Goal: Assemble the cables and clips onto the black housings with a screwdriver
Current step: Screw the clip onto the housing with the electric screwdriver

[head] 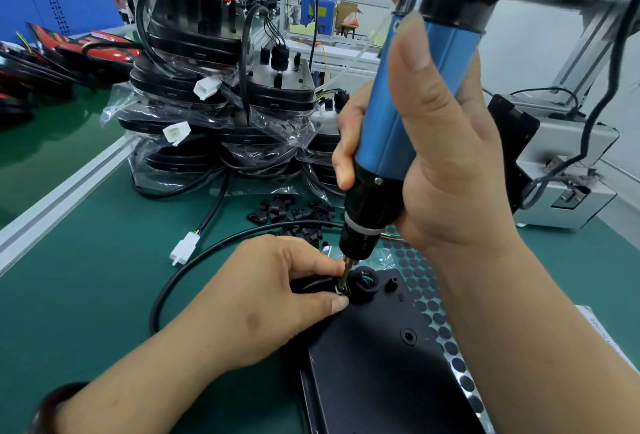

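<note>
Behind housing (374, 347): clips (291, 215), bagged stack (214, 114); right hand (446, 163) grips screwdriver (388, 135), left hand (263, 298) pinches cable (156, 309).

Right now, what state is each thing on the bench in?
electric screwdriver, near upright, bit down on the cable clip.
right hand, wrapped round the electric screwdriver.
left hand, pinching the cable clip.
black housing, lying flat.
black cable, looped on the mat.
white connector, unplugged.
loose clips, heaped.
bagged housings, stacked.

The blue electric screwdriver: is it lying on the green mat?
No, the right hand grips the blue electric screwdriver nearly upright, its bit at the flat black plastic housing.
</note>
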`<state>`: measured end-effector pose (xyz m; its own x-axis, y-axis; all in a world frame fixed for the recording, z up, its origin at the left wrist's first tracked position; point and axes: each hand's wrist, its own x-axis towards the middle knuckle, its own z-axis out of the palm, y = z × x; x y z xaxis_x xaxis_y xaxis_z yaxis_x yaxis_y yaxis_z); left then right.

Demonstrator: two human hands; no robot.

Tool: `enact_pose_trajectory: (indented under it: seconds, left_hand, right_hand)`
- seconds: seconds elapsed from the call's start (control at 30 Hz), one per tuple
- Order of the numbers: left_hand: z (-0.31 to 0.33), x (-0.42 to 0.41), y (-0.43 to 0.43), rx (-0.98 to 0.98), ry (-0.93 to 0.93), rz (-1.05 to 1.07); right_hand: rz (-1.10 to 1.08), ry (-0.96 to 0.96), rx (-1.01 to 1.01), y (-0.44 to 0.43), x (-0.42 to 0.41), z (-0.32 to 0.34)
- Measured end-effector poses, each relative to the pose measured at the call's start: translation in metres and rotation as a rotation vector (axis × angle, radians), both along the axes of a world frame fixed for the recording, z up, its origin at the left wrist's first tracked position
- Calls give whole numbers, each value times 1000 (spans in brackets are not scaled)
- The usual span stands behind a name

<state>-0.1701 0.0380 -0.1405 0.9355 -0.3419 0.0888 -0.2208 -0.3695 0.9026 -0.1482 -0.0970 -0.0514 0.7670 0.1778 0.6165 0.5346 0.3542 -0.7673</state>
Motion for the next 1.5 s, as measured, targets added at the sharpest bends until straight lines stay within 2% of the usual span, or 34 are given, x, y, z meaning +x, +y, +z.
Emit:
enact_pose_trajectory:
  seconds: [0.17, 0.27, 0.37, 0.53, 0.77, 1.5]
  left_hand:
    - [-3, 2, 2, 15, 14, 3]
    - [1, 3, 6, -12, 69, -81]
    - [2, 6, 10, 68, 12, -83]
    - [1, 6, 8, 61, 68, -192]
    - [-5, 10, 12, -2, 69, -169]
    - [0, 10, 11, 61, 5, -152]
  right_hand:
    - [7, 1, -12, 0, 1, 0]
    - [2, 0, -12, 2, 2, 0]
    - [23, 10, -11, 3, 1, -1]
    - [25, 11, -9, 3, 1, -1]
    - [47, 13, -10, 4, 0, -1]
    - [123, 62, 0, 1, 2, -1]
